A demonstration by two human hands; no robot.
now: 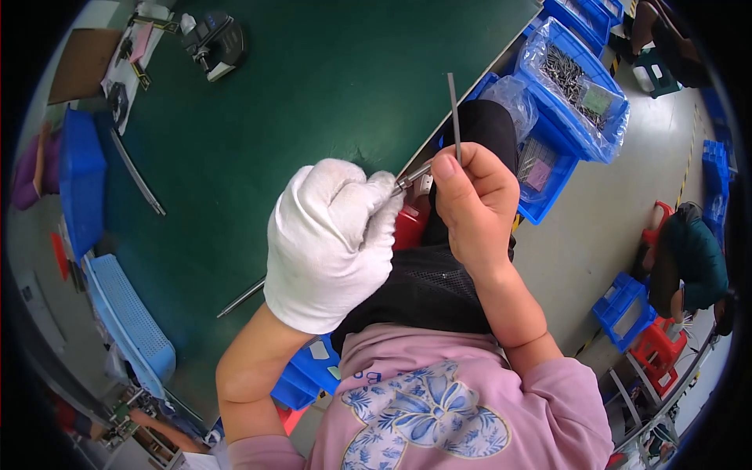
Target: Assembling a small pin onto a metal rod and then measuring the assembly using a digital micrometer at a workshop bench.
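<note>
- We see the rod (406, 183), thin metal, sticking out of the gloved fist toward the bare fingers, near desk edge.
- Left grip (329, 243), white glove: closed around the rod.
- Right grip (478, 204), bare: thumb and fingers pinch the strip (454, 113), grey, pointing up; rod end reaches these fingertips, and we can't tell if they clasp it too.
- A metal length (241, 298) shows past the glove's lower left; we can't tell if it's the same rod.
- Desk (305, 86), green, lies left and ahead; on it a curved bar (138, 174) and a black device (219, 47).
- Blue basket (129, 313) at left edge.
- Right: blue bin (616, 125), bag-lined, small metal parts (560, 70) inside.
- Far right: seated co-worker (693, 251).
</note>
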